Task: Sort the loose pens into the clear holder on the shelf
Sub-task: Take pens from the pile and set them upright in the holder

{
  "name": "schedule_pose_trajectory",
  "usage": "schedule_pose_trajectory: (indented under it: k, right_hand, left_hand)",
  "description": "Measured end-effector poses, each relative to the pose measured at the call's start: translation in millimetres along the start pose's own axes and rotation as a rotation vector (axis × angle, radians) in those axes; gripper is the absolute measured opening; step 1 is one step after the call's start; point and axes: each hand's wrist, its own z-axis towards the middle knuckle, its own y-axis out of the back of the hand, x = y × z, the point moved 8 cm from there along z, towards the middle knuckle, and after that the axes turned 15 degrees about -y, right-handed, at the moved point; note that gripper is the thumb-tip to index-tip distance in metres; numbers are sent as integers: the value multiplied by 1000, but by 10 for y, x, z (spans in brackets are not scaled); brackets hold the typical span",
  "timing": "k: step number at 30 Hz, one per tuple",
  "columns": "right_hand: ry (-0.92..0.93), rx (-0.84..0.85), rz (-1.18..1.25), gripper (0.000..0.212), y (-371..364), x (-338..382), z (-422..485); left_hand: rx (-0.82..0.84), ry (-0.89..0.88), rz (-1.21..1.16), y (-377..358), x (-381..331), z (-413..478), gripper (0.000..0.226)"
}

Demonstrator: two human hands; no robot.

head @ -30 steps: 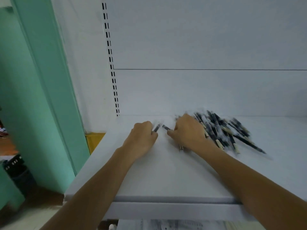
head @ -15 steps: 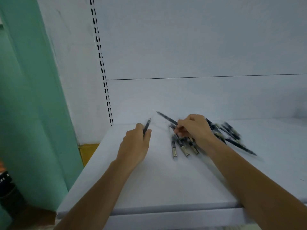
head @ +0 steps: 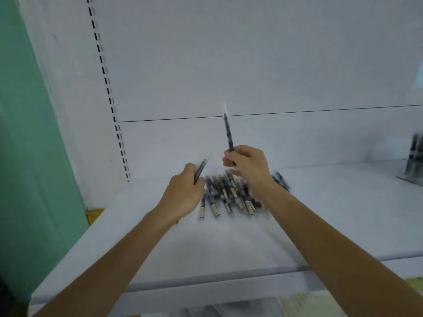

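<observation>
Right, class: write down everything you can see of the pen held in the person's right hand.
The pen is slim and dark, apparently plastic, with a pale, blurred upper end. It stands almost upright, leaning slightly left, above the shelf. The right hand grips its lower end; nothing else touches it.

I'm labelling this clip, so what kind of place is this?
Likely a shop or stockroom: a white display shelf, a slotted upright strip on the back wall, a pile of similar pens, and a clear holder at far right.
</observation>
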Motion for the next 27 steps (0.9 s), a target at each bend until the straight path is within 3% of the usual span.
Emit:
schedule_pose_trajectory:
  k: [3, 6, 10, 12, 20, 27]
  right_hand:
    - [73, -54, -152, 8, 475, 26, -90]
    - [35, -69, -230, 6, 1119, -57, -161]
    - [-19, -95, -182, 37, 2169, -161, -271]
    - [-41, -157, -237, 42, 2738, -191, -329]
    - [-71, -427, -474, 7, 4885, -329, -650]
    - [-76, -597, -474, 16, 5931, -411, -699]
  left_hand:
    - [33, -38, -72, -366, -336, 85, 14]
    - [100, -88, -156, -900, -716, 175, 14]
    - [238, -146, -243, -1722, -1401, 287, 13]
    - [314, -157, -322, -2132, -1815, 320, 11]
    - [421, -271, -546, -3372, -3279, 387, 22]
    - [447, -355, -446, -4035, -3886, 644, 18]
